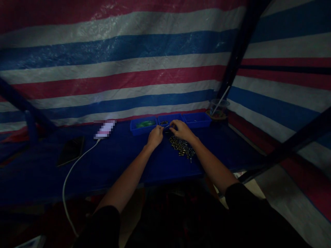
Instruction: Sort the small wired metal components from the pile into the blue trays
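The left hand (155,136) and the right hand (181,130) are close together over the blue desk (108,172), just in front of a row of blue trays. Both have their fingers bent inward, and a thin, light-coloured piece (167,126) shows between the fingertips; the left fingers appear pinched on one end of it, while the right fingers are curled at the other side, and whether they grip it is too small and dark to tell. Just below the right hand, a pile of small metal pieces (182,147), with brassy ends and slim silvery shafts, lies loose on the desk, partly beside the right forearm. Of the trays, the left tray (133,128) holds something green (145,123), the middle tray (176,117) holds a few small brassy bits (164,122), and the right tray (204,120) reaches toward a clear plastic cup (219,104) with a pale stick (222,97) leaning in it. Well to the left, a lit phone (104,129), its screen blurred out, is joined to a white cable (64,186) that curves down over the desk's near edge, and a dark phone (71,151) lies beside it. Striped sheeting (116,75) in red, white and blue hangs behind the desk.
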A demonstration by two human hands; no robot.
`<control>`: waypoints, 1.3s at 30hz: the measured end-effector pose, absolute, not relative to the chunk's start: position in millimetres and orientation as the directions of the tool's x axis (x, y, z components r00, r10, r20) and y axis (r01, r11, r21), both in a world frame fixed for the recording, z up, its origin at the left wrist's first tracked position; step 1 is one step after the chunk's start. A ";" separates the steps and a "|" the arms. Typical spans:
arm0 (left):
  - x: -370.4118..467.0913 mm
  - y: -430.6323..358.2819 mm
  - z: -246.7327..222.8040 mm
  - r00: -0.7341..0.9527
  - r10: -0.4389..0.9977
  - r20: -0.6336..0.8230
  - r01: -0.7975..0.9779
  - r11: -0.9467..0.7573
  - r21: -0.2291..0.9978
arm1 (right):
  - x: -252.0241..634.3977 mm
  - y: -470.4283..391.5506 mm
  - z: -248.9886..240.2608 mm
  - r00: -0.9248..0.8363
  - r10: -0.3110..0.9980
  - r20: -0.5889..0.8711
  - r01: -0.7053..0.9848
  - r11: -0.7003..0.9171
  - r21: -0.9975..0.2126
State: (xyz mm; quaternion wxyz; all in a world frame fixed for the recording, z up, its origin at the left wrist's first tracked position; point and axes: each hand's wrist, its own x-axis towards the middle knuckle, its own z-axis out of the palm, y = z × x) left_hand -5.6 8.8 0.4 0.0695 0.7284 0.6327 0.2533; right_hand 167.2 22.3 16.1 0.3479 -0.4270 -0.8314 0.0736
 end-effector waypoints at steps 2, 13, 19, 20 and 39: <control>-5.7 9.3 0.2 0.079 0.948 0.308 0.868 -0.217 0.446 | 170.1 22.2 18.4 -0.354 0.754 0.554 0.633 0.629 -0.451; 3.7 3.9 -0.4 0.115 0.865 0.488 0.616 -0.447 0.648 | 175.2 20.4 25.7 -0.315 0.783 0.536 0.538 0.613 -0.579; 1.8 5.2 0.9 0.104 0.876 0.471 0.614 -0.429 0.663 | 175.0 14.4 34.9 -0.329 0.758 0.563 0.524 0.642 -0.559; 0.3 5.8 0.8 0.133 0.886 0.444 0.629 -0.422 0.653 | 178.6 15.5 37.0 -0.278 0.755 0.594 0.538 0.635 -0.555; -7.3 3.5 -0.7 0.191 0.967 0.167 0.897 -0.241 0.372 | 162.9 15.5 16.2 -0.365 0.817 0.448 0.766 0.536 -0.354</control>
